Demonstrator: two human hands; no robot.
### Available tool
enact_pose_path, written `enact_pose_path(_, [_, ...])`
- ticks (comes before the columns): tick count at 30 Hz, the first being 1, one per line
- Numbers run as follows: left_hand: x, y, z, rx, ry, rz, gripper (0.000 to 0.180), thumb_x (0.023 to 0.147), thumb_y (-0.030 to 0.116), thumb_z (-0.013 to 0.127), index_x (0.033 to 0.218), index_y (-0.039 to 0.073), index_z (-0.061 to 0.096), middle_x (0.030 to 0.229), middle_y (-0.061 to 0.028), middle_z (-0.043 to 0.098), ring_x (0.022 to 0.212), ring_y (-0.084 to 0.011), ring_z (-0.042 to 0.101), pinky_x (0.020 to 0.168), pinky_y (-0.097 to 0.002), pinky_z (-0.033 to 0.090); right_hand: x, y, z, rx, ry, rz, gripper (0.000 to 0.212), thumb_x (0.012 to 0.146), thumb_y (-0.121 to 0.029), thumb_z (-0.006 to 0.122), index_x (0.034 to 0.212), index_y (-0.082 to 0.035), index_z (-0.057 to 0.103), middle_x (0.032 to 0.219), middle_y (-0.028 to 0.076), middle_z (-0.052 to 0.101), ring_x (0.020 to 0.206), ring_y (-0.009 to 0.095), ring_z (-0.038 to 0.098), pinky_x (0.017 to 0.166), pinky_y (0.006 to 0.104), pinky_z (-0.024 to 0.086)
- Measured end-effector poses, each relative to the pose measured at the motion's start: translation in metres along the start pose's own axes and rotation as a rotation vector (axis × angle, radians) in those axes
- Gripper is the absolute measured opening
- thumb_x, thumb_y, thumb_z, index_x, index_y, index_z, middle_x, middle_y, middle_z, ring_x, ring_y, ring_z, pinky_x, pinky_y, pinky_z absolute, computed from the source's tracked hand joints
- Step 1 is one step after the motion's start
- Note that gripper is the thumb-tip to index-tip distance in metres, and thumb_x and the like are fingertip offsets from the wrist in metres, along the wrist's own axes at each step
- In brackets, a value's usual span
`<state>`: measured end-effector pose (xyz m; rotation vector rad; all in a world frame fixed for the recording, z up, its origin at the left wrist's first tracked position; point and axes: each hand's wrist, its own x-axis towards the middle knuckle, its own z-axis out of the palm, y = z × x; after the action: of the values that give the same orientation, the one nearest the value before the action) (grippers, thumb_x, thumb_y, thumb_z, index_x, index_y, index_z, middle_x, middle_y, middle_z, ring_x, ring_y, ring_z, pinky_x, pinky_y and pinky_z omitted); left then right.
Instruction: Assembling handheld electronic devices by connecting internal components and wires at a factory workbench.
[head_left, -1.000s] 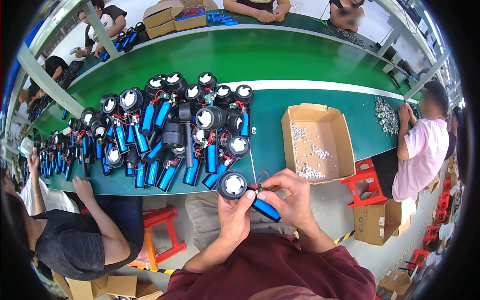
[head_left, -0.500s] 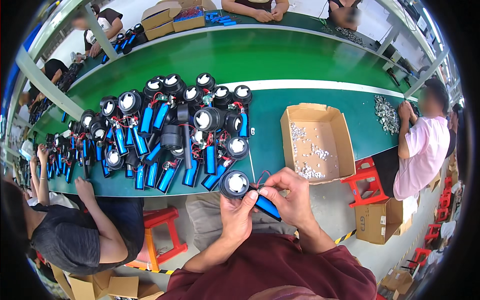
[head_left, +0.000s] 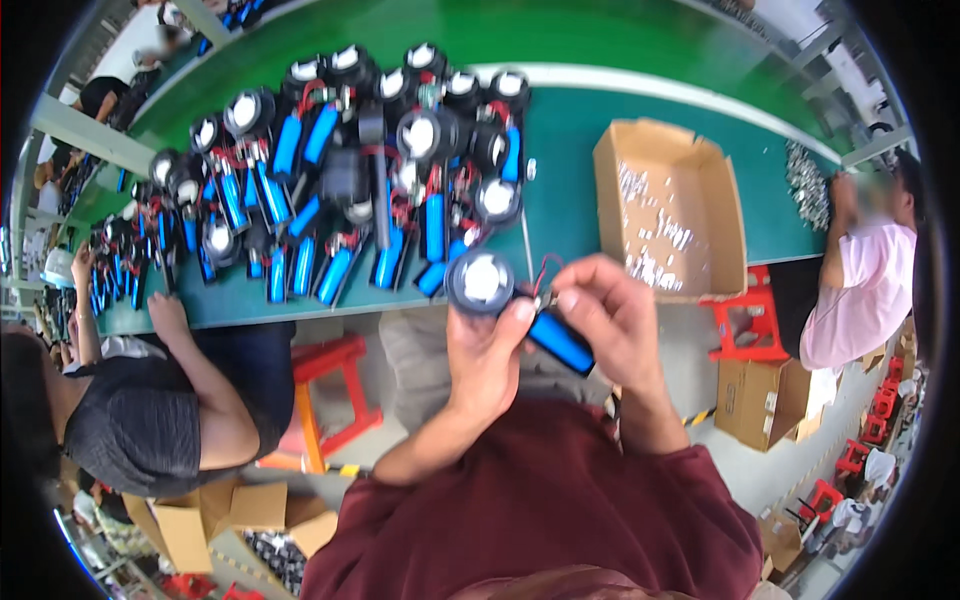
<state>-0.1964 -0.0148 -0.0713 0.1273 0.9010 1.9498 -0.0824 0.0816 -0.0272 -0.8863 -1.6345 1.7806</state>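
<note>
In my left hand point(head_left: 483, 365) is a half-assembled flashlight point(head_left: 560, 342), its round black head with a white centre tilted up and its black handle, with a blue battery inside, slanting down to the right. The left thumb presses near the joint between head and handle. Right at that joint, the thumb and fingers of my right hand point(head_left: 618, 318) are pinched together beside a thin red wire point(head_left: 545, 268) that loops upward. What exactly these fingertips hold is hidden. Beyond my hands, a heap of similar flashlights point(head_left: 435, 220) covers the green table point(head_left: 562, 200).
Right of the heap, a shallow cardboard box point(head_left: 722, 225) holds many small pale pieces. A pile of small metal parts point(head_left: 806, 188) lies farther right, by a person in pink point(head_left: 862, 290). Close on my left sits a person in dark clothes point(head_left: 140, 420). Red stools point(head_left: 340, 400) stand below.
My view has tilted downward, so the table and heap appear higher. Both hands keep nearly the same grip on the flashlight; the right fingers stay pinched at the joint.
</note>
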Motion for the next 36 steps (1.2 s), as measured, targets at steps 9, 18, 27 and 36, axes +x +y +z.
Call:
enact_pose_path(9, [0.004,-0.002,-0.009,0.032,-0.062,0.053,0.038,0.091,0.007,0.074,0.122,0.009,0.052,0.104,-0.0033,0.066,0.08,-0.0093,0.062,0.057,-0.0236,0.048,0.012,0.007,-0.005,-0.047,-0.068,-0.036,0.012,0.095,-0.005,0.062,0.095,0.007,0.066,0.082,0.004,0.068,0.076,0.008,0.064,0.066,0.023,0.051])
enact_pose_path(18, [0.001,0.001,-0.006,0.005,-0.042,0.042,0.038,0.091,0.008,0.074,0.122,0.009,0.052,0.103,-0.0036,0.066,0.078,-0.0091,0.062,0.056,-0.0235,0.047,0.01,0.006,-0.004,0.011,-0.104,-0.052,0.012,0.091,-0.004,0.067,0.095,0.007,0.066,0.084,0.006,0.069,0.077,0.011,0.066,0.069,0.0266,0.055])
enact_pose_path(27, [0.0,0.001,-0.004,0.018,-0.028,0.086,0.04,0.09,0.008,0.076,0.122,0.009,0.053,0.104,-0.0043,0.068,0.078,-0.0087,0.062,0.056,-0.0226,0.048,0.012,0.007,0.001,-0.4,-0.018,-0.371,0.01,0.084,-0.002,0.067,0.092,0.003,0.067,0.081,0.012,0.069,0.07,0.02,0.069,0.063,0.0299,0.055])
enact_pose_path(36, [0.0,0.0,-0.006,0.028,-0.041,0.093,0.042,0.089,0.009,0.077,0.123,0.009,0.052,0.106,-0.0052,0.068,0.077,-0.0082,0.062,0.055,-0.0218,0.047,0.012,0.006,0.003,-0.403,-0.023,-0.374,0.01,0.085,0.0,0.065,0.093,0.004,0.066,0.081,0.012,0.068,0.07,0.021,0.069,0.063,0.0303,0.055])
